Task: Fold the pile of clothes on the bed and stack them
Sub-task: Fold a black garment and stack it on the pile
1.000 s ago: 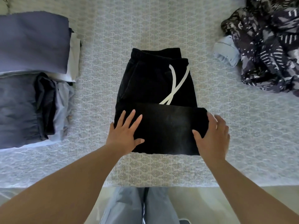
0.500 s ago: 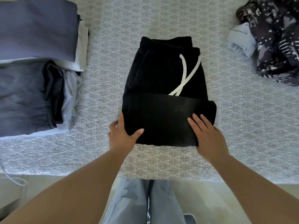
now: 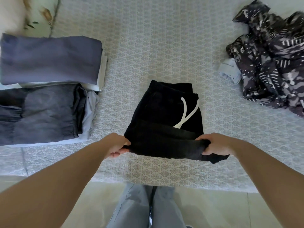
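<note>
Folded black shorts [image 3: 158, 122] with a white drawstring [image 3: 185, 112] lie in the middle of the bed. My left hand [image 3: 117, 146] grips their near left corner, thumb on top and fingers underneath. My right hand [image 3: 213, 145] grips the near right corner, where the fabric bunches and a flap hangs below. The near edge is raised off the bedspread. On the left sit stacks of folded clothes: a blue-grey stack [image 3: 49, 60] behind and a dark grey stack [image 3: 44, 112] in front. An unfolded pile of black-and-white patterned cloth [image 3: 273, 63] lies at the right.
A pale blue garment [image 3: 230, 73] pokes out from under the patterned pile. The patterned bedspread [image 3: 164, 46] covers the bed, whose near edge [image 3: 164, 181] runs across the frame. My legs in grey trousers [image 3: 146, 208] stand on the floor below it.
Both hands went from resting flat on the shorts' folded lower part to gripping its near corners. The near edge has come up off the bed.
</note>
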